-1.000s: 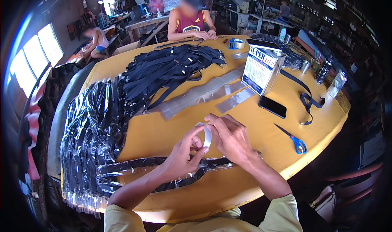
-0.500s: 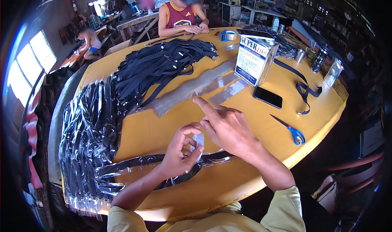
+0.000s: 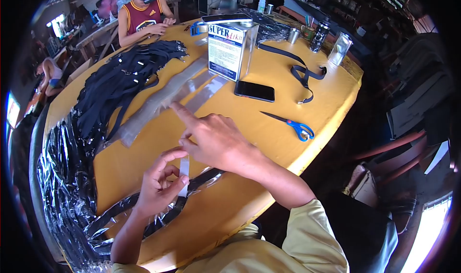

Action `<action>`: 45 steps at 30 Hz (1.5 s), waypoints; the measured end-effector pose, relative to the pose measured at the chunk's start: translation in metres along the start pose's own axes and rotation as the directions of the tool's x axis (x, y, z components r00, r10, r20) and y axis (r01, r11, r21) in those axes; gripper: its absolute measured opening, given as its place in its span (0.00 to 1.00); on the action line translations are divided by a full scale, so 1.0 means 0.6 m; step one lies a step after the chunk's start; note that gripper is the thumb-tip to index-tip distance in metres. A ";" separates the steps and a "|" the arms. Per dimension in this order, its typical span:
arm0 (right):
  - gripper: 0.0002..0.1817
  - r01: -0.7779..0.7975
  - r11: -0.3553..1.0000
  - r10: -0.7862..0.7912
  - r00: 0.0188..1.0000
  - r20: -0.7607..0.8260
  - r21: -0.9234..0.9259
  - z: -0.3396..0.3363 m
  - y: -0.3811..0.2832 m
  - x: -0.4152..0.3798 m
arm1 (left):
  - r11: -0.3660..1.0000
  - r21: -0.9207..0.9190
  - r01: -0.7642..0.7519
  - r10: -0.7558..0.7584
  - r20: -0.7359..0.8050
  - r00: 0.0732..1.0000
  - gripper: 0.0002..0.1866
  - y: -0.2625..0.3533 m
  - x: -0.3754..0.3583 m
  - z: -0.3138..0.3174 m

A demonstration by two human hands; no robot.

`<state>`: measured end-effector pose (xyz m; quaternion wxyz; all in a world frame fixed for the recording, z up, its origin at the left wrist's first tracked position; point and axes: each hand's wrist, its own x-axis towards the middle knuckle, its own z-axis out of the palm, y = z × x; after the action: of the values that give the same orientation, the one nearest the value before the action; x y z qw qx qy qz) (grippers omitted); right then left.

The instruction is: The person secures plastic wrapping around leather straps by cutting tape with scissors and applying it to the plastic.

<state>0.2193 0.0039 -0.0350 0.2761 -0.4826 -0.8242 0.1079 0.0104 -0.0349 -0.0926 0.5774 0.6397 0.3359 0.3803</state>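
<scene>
My left hand point(image 3: 161, 182) is closed, pinching a narrow white strip point(image 3: 184, 169) that stands up between thumb and fingers. Just above it, my right hand point(image 3: 213, 141) has its index finger stretched out and apart from the thumb; its other fingers are curled under, and the thumb is close to the strip's upper end. Below both hands, a plastic-wrapped bundle of black straps point(image 3: 201, 181) lies across the yellow table point(image 3: 230, 191). Beyond the right fingertip are clear plastic sleeves point(image 3: 158, 102).
Black straps point(image 3: 115, 78) are heaped at the left, above more plastic-wrapped straps point(image 3: 67, 172). A contact cement can point(image 3: 225, 54), a phone point(image 3: 254, 91), blue-handled scissors point(image 3: 300, 130) and a loose black strap point(image 3: 302, 73) lie ahead and right. A person point(image 3: 141, 18) works across the table.
The view has swung right, so the table sits further left. More of the white strip shows above my left thumb. My right hand still has its index finger extended.
</scene>
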 end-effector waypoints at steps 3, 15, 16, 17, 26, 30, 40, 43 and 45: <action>0.40 0.078 0.995 -0.090 0.969 -0.230 -0.060 -0.004 0.052 -0.029 | 0.999 -0.011 -0.038 0.038 0.096 0.995 0.28 0.013 0.009 -0.001; 0.18 -0.650 0.680 0.649 0.749 -0.135 -0.338 -0.112 0.342 -0.285 | 0.977 -0.079 -0.196 0.199 0.040 0.979 0.31 0.060 -0.020 -0.012; 0.18 -0.651 0.682 0.651 0.748 -0.131 -0.333 -0.113 0.348 -0.289 | 0.977 -0.065 -0.203 0.205 0.033 0.978 0.31 0.063 -0.021 -0.013; 0.19 -0.656 0.682 0.665 0.740 -0.098 -0.325 -0.120 0.362 -0.295 | 0.976 -0.048 -0.212 0.214 0.030 0.976 0.32 0.066 -0.022 -0.014; 0.27 -0.627 0.756 0.652 0.747 0.133 -0.188 -0.155 0.355 -0.243 | 0.863 0.344 -0.371 0.406 -0.033 0.913 0.29 0.088 -0.041 -0.036; 0.28 -0.607 0.791 0.602 0.752 0.268 -0.074 -0.173 0.341 -0.222 | 0.803 0.443 -0.398 0.460 -0.038 0.887 0.27 0.095 -0.045 -0.049; 0.35 -0.094 0.973 0.011 0.930 0.367 0.209 -0.193 0.075 -0.115 | 0.882 0.333 -0.334 0.376 -0.071 0.924 0.28 0.099 -0.048 -0.046; 0.31 0.025 0.986 -0.095 0.898 0.430 0.167 -0.202 0.036 -0.083 | 0.896 0.310 -0.317 0.358 -0.082 0.930 0.28 0.098 -0.052 -0.044; 0.30 0.066 0.988 -0.121 0.891 0.438 0.140 -0.205 0.021 -0.071 | 0.900 0.302 -0.314 0.356 -0.093 0.930 0.28 0.098 -0.053 -0.046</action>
<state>0.3135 -0.0367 0.0457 0.1142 -0.3873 -0.8796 0.2517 -0.0298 -0.0555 -0.0364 0.3799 0.7342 0.3127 0.4677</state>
